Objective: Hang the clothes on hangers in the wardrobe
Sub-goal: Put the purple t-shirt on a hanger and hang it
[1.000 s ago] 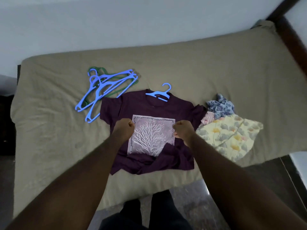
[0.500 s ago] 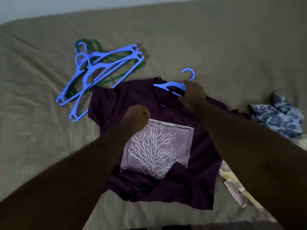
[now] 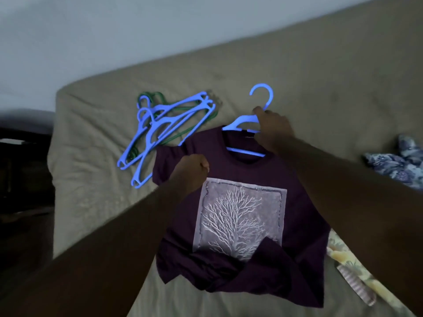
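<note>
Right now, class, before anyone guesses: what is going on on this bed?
A person is putting a dark purple T-shirt onto a blue hanger. The right hand grips the hanger at the collar, its hook sticking out above the neckline. The left hand is closed on the shirt's shoulder. The shirt lies on the bed, its hem bunched. A pile of spare hangers lies just left of it, and more clothes wait on the right. No wardrobe is in view.

T-shirt (image 3: 231, 161): dark purple I see, pale tree print, under my left hand (image 3: 191, 173)
Hanger (image 3: 248, 117): blue, in my right hand (image 3: 272, 130)
Spare hangers (image 3: 164, 126): blue and green, beyond my left hand
Bed cover (image 3: 96, 179): olive-tan
Cloth (image 3: 393, 161) right of my right hand: blue floral
</note>
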### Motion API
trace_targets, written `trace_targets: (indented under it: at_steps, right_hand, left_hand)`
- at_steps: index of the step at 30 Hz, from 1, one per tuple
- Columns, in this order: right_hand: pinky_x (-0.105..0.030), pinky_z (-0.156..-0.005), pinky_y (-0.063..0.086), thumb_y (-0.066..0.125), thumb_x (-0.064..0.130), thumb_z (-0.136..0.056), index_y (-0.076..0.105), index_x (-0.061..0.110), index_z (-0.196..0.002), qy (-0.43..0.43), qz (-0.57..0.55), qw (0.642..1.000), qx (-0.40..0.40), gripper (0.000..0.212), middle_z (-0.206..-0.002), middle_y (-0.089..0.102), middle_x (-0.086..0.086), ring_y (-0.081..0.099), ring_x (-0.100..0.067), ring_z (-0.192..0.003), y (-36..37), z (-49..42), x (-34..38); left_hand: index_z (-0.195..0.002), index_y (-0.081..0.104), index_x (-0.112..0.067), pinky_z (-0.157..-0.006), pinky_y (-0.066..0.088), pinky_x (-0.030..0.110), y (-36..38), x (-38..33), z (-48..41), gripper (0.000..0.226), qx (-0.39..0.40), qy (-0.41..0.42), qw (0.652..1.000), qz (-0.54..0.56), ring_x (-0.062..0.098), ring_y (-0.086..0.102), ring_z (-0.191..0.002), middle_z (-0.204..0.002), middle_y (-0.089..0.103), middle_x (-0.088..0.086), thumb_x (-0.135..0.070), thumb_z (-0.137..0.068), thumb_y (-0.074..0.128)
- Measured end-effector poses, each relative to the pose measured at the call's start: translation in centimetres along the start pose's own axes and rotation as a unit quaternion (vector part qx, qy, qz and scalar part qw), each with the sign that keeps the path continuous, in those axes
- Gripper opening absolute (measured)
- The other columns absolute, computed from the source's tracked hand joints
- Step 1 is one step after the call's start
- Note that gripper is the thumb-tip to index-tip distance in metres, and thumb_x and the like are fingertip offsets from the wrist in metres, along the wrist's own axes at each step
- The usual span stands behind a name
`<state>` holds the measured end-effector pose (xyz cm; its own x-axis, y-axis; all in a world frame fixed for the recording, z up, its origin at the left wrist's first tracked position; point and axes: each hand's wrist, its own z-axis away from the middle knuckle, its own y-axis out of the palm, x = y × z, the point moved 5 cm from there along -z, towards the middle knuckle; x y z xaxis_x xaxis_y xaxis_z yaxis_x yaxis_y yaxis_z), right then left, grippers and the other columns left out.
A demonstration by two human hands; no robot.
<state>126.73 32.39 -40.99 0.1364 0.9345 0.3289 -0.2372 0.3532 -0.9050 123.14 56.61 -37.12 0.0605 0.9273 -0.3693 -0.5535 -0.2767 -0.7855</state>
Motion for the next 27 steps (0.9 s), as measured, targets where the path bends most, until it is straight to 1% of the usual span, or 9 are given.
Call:
trace_targets:
  at_steps: [3, 8, 11, 14, 16, 18, 23, 25, 27]
  right_hand:
    - [-0.046, -0.078, 0.049, 0.061, 0.009, -0.079, 0.045, 0.011, -0.131, -0.043, -0.047, 0.998, -0.009, 0.055, -0.112, 0.058, -0.018, 0.059, -0.042, -0.097, -3.2, 2.2, 2.6]
    - [-0.043, -0.079, 0.047, 0.058, 0.005, -0.079, 0.047, 0.012, -0.134, -0.083, -0.055, 0.994, -0.033, 0.056, -0.121, 0.056, -0.015, 0.058, -0.039, -0.101, -9.5, 7.9, 7.2]
    - [-0.041, -0.077, 0.046, 0.058, 0.007, -0.081, 0.046, 0.015, -0.136, -0.098, -0.052, 0.992, -0.060, 0.057, -0.123, 0.055, -0.013, 0.057, -0.038, -0.099, -14.0, 12.3, 10.2]
    - [-0.040, -0.080, 0.043, 0.058, 0.012, -0.084, 0.044, 0.019, -0.141, -0.109, -0.035, 0.990, -0.083, 0.059, -0.126, 0.054, -0.010, 0.055, -0.035, -0.104, -18.9, 17.0, 13.5]
    - [-0.040, -0.083, 0.044, 0.058, 0.015, -0.086, 0.043, 0.021, -0.142, -0.118, -0.018, 0.988, -0.096, 0.058, -0.127, 0.053, -0.009, 0.054, -0.034, -0.106, -22.5, 20.0, 15.8]
    - [-0.039, -0.081, 0.043, 0.057, 0.018, -0.087, 0.043, 0.023, -0.141, -0.117, 0.006, 0.986, -0.121, 0.056, -0.127, 0.054, -0.007, 0.055, -0.033, -0.104, -26.6, 22.9, 18.1]
    - [-0.034, -0.083, 0.039, 0.058, 0.022, -0.090, 0.040, 0.023, -0.147, -0.103, 0.089, 0.961, -0.242, 0.060, -0.126, 0.058, -0.007, 0.056, -0.030, -0.103, -39.4, 30.1, 24.4]
    - [-0.037, -0.087, 0.042, 0.060, 0.023, -0.089, 0.037, 0.021, -0.149, -0.097, 0.115, 0.945, -0.290, 0.064, -0.126, 0.058, -0.010, 0.057, -0.033, -0.106, -44.9, 32.9, 27.0]
    - [-0.041, -0.089, 0.047, 0.061, 0.024, -0.089, 0.035, 0.021, -0.150, -0.087, 0.136, 0.930, -0.329, 0.066, -0.126, 0.058, -0.011, 0.058, -0.034, -0.107, -49.8, 35.6, 29.6]
  left_hand:
    - [-0.090, 0.069, -0.007, -0.084, 0.046, 0.032, -4.2, -1.5, 0.5, 0.009, -0.050, 0.024, 0.998, 0.000, 0.029, 0.064, -0.098, -0.098, 0.071, 0.011, -0.010, -0.087, 0.061]
    - [-0.110, 0.064, -0.001, -0.090, 0.043, 0.039, -10.3, -2.8, 2.5, 0.023, -0.107, 0.055, 0.992, -0.023, 0.038, 0.059, -0.107, -0.111, 0.064, 0.021, -0.014, -0.091, 0.060]
    - [-0.111, 0.061, 0.005, -0.087, 0.038, 0.038, -14.0, -4.3, 5.5, 0.027, -0.084, 0.100, 0.991, -0.036, 0.039, 0.058, -0.106, -0.112, 0.062, 0.025, -0.017, -0.098, 0.054]
    - [-0.114, 0.065, 0.001, -0.080, 0.038, 0.031, -18.3, -5.4, 10.6, 0.026, 0.004, 0.147, 0.986, -0.082, 0.033, 0.059, -0.105, -0.111, 0.065, 0.022, -0.018, -0.099, 0.054]
    - [-0.107, 0.069, -0.001, -0.071, 0.038, 0.028, -22.1, -5.9, 13.9, 0.022, 0.034, 0.167, 0.980, -0.106, 0.027, 0.060, -0.093, -0.104, 0.067, 0.021, -0.018, -0.095, 0.061]
    - [-0.102, 0.072, -0.004, -0.064, 0.037, 0.024, -26.5, -7.3, 17.6, 0.019, 0.030, 0.191, 0.975, -0.107, 0.019, 0.056, -0.083, -0.096, 0.069, 0.018, -0.018, -0.090, 0.067]
    - [-0.098, 0.073, -0.011, -0.069, 0.043, 0.021, -38.1, -12.0, 27.6, 0.017, -0.094, 0.277, 0.951, -0.101, 0.017, 0.060, -0.085, -0.087, 0.066, 0.002, -0.021, -0.084, 0.074]
    - [-0.092, 0.073, -0.010, -0.060, 0.039, 0.012, -42.9, -13.9, 31.6, 0.016, -0.171, 0.313, 0.930, -0.083, 0.014, 0.058, -0.078, -0.081, 0.065, 0.001, -0.021, -0.081, 0.078]
    - [-0.089, 0.071, -0.010, -0.058, 0.037, 0.013, -47.1, -15.4, 35.5, 0.018, -0.253, 0.341, 0.903, -0.066, 0.013, 0.056, -0.074, -0.076, 0.062, -0.002, -0.022, -0.079, 0.080]
